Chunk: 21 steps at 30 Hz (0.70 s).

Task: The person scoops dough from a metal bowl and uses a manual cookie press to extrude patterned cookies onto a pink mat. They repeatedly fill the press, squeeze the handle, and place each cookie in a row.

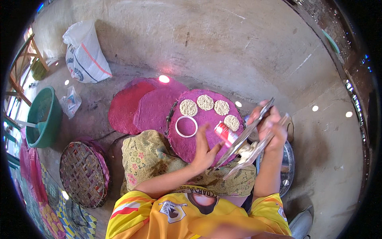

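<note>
Over the right side of the pink round tray [209, 118], our right hand [272, 127] is closed firmly around a two-bar metal tool [258, 148]. Pale dough [247, 152] sits between the bars, toward the lower end. Red-and-white can [226, 133] just beside the tool; can't tell if they touch.

Progress: four noodle rounds [205, 102] lie flat in an arc along the tray's far and right edge. White ring [186, 117] lies on the left part, only pink cloth showing through it. Our read: four done, ring spot not filled yet, more to go.

Pose: right forearm comes up steeply, wrist high, tool slanting down-left toward our lap. Left forearm crosses low; left hand [203, 154] is spread and holding nothing we can see, fingers pointing away from us, near the ring.

Further out: patterned cloth [145, 159] on our lap, green basin [55, 115] and woven basket [82, 173] to the left, white sack [88, 59] by the wall.
</note>
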Tool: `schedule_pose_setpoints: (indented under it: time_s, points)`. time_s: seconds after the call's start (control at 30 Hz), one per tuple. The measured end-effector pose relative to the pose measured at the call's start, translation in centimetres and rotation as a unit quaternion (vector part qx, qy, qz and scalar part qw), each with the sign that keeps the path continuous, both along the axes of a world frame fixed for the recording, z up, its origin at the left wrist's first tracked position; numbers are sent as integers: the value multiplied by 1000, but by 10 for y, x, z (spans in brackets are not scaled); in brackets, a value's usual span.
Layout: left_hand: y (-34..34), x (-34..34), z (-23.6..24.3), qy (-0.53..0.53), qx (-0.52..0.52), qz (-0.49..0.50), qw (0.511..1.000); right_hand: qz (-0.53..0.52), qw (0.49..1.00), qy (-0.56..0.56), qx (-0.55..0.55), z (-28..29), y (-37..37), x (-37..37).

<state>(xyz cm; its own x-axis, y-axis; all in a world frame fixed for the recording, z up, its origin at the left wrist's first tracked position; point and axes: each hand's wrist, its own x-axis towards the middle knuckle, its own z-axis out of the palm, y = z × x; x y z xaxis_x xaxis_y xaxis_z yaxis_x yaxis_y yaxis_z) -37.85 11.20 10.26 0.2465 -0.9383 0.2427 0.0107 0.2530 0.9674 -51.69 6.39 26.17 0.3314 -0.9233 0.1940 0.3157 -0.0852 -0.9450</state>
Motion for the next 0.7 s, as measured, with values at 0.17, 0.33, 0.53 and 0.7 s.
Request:
schedule_pose_setpoints:
  time_s: [0.17,0.33,0.53,0.7]
  points:
    - [20,-15,-18,571,180,-646,474,120,988,-6,96,-15,-59,25]
    - [19,-6,-14,676,129,-621,375,127,952,88,266,-79,-119,70]
    - [-9,4,-18,763,90,-567,298,103,893,258,353,-123,-175,117]
    - [-19,9,-16,790,69,-549,266,37,867,382,318,-127,-184,133]
